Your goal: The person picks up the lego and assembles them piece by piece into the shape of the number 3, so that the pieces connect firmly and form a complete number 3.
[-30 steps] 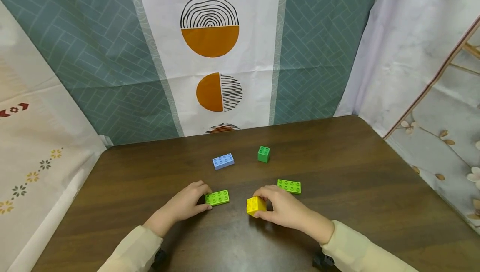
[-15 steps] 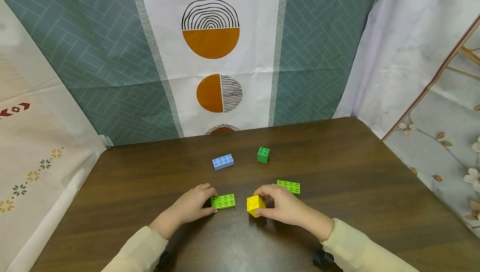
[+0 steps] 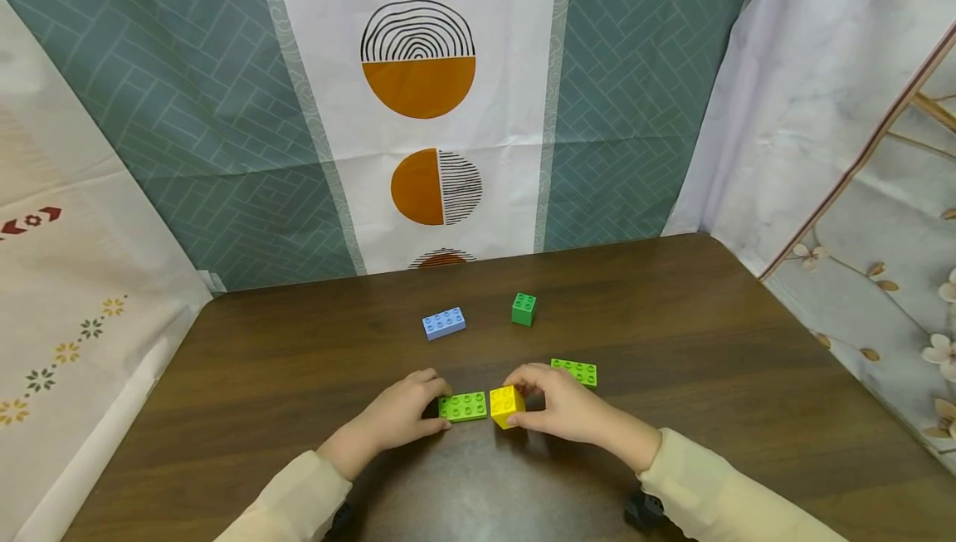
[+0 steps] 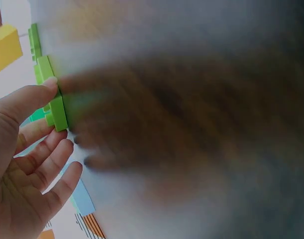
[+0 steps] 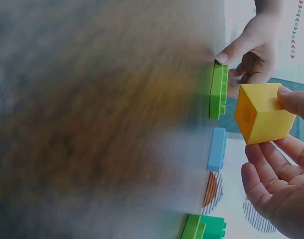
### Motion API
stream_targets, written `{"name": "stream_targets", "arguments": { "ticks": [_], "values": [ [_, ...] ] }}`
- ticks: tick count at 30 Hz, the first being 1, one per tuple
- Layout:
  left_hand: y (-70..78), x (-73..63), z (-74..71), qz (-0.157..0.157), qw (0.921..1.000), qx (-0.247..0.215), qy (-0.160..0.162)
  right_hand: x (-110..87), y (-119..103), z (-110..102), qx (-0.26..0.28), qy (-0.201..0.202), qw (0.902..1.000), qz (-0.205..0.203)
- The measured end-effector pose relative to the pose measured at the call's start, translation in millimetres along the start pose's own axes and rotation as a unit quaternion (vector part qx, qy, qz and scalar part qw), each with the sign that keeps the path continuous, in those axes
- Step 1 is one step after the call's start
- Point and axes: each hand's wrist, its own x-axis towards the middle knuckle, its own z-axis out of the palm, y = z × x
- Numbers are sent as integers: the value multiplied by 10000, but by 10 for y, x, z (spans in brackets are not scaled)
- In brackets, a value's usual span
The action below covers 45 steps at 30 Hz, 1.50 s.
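Left hand (image 3: 401, 412) pinching lime-green brick (image 3: 465, 407), right hand (image 3: 565, 411) holding yellow block (image 3: 505, 405) — aloft

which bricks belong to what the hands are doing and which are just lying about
Likely in the job:
yellow block, held by the right hand
gripped lime brick, in the left hand

Lying about, untouched:
blue brick
dark green brick
loose lime brick

Lime bricks (image 3: 463, 407) (image 3: 578, 373): two. Yellow brick (image 3: 507, 405): one. Blue brick (image 3: 444, 325): one, eight studs (image 3: 443, 320). Green brick (image 3: 524, 311): one, four studs (image 3: 525, 301). Bricks in all: five. Hands (image 3: 403, 416) (image 3: 563, 407): two. Sleeves (image 3: 295, 496) (image 3: 720, 488): two. Table (image 3: 299, 351): one. Printed circles (image 3: 418, 87) (image 3: 420, 187) (image 3: 442, 258) on back cloth (image 3: 515, 77): three, lowest partly cut off.
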Motion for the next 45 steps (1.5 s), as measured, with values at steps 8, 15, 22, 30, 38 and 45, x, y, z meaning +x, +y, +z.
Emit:
{"name": "stream_targets", "arguments": {
  "ticks": [8,15,22,30,38,45],
  "values": [
    [25,39,56,-129,9993,-343,53,46,7,15,54,118,9999,29],
    [37,60,89,-262,9941,-1045,106,85,31,38,179,74,9997,127],
    [29,61,113,-335,9905,-1324,184,146,50,70,305,90,9993,185],
    [30,63,125,-360,9886,-1446,237,207,69,115,412,123,9990,110],
    [11,62,136,-333,9876,-1518,239,261,119,158,730,221,9970,118],
    [-3,68,127,-309,9878,-1514,184,289,107,180,680,173,9975,106]
  ]
}}
